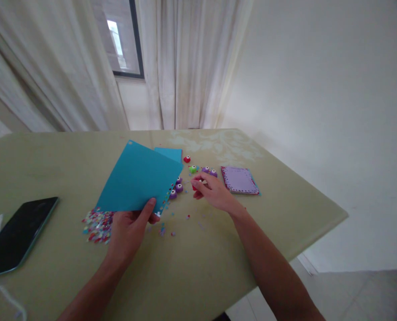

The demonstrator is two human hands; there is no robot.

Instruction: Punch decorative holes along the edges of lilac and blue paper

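Observation:
My left hand (131, 225) grips a blue sheet of paper (140, 176) by its lower edge, thumb on top and fingers behind. Small cut-outs run along the sheet's right edge, and one marks its top corner. To the right of the sheet, my right hand (211, 191) is closed in a pinch around a small red object (194, 183), mostly covered by the fingers. Purple eyed pieces (176, 189), which look like mini paper punches, lie between sheet and hand. Beyond the hand are a green one (193, 169), a red one (187, 158) and more purple ones (209, 171).
A stack of lilac squares with punched edges (240, 180) lies at right. Another blue sheet (173, 154) is behind the held one. Colourful paper confetti (100, 226) is heaped at left, with loose bits near the middle. A dark tablet (19, 236) and white cable (7, 296) lie far left.

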